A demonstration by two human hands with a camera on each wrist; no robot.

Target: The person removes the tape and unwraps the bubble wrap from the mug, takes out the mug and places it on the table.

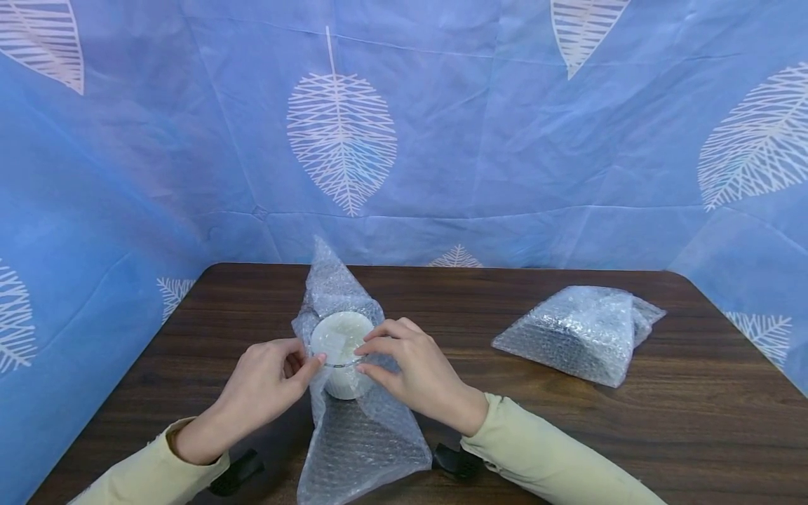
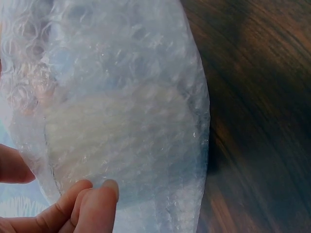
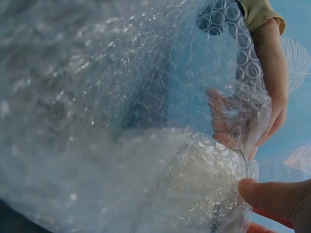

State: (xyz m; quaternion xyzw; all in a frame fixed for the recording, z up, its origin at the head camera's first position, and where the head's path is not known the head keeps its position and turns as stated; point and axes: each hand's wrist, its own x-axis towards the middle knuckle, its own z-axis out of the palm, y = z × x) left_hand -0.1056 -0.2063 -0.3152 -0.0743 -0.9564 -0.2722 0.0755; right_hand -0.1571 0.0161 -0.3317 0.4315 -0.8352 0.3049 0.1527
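Creased blue cloth [image 1: 435, 140] printed with white leaves [image 1: 341, 137] hangs beyond your right hand [image 1: 416, 361] and continues to the left of your left hand [image 1: 261, 386], while a dark brown wood-grain table [image 1: 442, 301] with rounded far corners spreads below both.

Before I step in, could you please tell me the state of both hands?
Left hand: closed, pinching the bubble wrap beside the white container.
Right hand: fingers bent at the container's rim; whether it grips cannot be told.
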